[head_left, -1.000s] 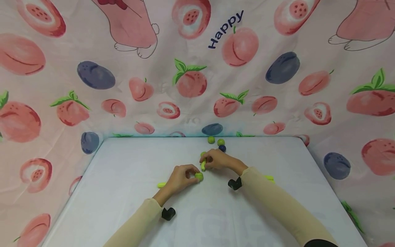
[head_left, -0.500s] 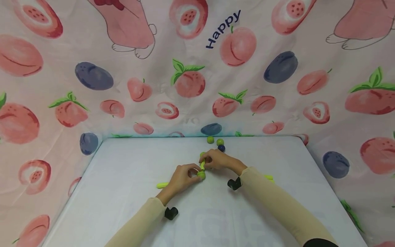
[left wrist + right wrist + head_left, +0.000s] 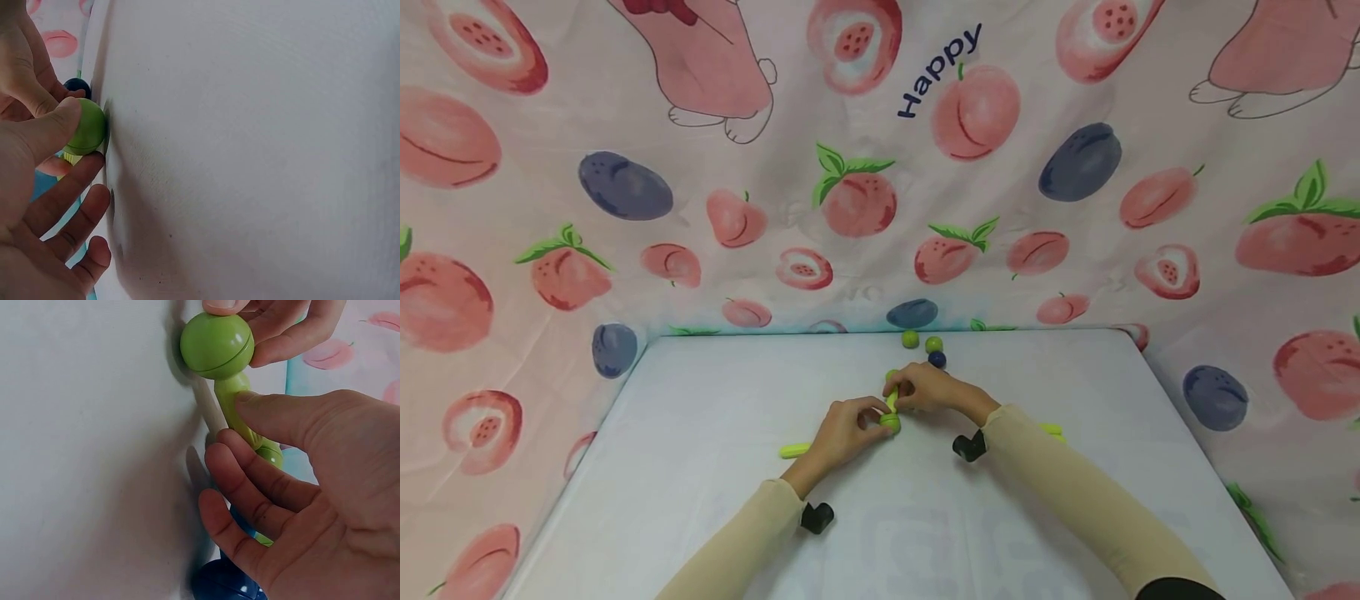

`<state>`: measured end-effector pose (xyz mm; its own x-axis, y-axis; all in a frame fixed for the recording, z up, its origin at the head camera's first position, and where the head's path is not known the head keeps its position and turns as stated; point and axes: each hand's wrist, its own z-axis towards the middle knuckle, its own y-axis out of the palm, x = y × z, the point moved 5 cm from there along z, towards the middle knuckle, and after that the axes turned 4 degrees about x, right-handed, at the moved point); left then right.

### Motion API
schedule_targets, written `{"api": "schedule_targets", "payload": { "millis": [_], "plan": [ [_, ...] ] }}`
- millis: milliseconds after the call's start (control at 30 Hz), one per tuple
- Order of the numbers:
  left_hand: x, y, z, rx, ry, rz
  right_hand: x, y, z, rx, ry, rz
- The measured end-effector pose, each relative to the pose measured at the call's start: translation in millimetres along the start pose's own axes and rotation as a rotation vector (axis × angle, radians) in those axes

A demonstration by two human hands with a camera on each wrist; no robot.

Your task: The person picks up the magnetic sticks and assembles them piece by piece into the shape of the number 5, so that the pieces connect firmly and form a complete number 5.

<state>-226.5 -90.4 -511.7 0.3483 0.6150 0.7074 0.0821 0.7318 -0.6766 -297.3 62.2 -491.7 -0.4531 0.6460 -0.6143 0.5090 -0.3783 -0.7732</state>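
- Head view: over the white table, the left hand pinches a seamed green ball between thumb and fingers. The right hand, just beyond it, grips a yellow-green rod. The rod's long axis points away from the person, its near end at the held ball; a far-end green ball shows past the right fingers. Farther back sit a back-left green ball, a back-right green ball and, just in front of the latter, a dark blue ball. A yellow stick lies beside the left wrist, and yellow pieces show past the right sleeve.
- Left wrist view: the thumb presses one side of the seamed green ball and a finger supports the other; the remaining fingers are spread, holding nothing. The right hand is just behind. The rod is mostly hidden here.
- Right wrist view: the relation that counts, I judge, is ball to rod end: they appear to touch, in line with the rod's axis. The left hand is nearer the ball; the right thumb and fingers clamp the rod, the other fingers apart. Those fingers hide the rod's join with the far-end green ball.
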Motion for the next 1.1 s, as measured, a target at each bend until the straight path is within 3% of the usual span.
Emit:
{"api": "schedule_targets", "payload": {
  "millis": [267,500,800,1100],
  "plan": [
    [1.0,0.1,-0.3,0.002,0.034,-0.021,-0.5,-1.2,-5.3,-0.004,-0.061,0.006],
    [-3.0,1.9,0.0,-0.001,0.037,-0.037,-0.7,-16.0,-22.6,0.024,-0.103,-0.029],
    [-2.4,2.3,2.7,-0.015,0.009,-0.018,4.1,-42.6,-59.4,0.069,-0.095,-0.050],
    [-0.5,1.5,1.9,-0.039,-0.017,-0.022,30.0,-58.1,-105.6,0.100,-0.053,-0.045]
  ]
}}
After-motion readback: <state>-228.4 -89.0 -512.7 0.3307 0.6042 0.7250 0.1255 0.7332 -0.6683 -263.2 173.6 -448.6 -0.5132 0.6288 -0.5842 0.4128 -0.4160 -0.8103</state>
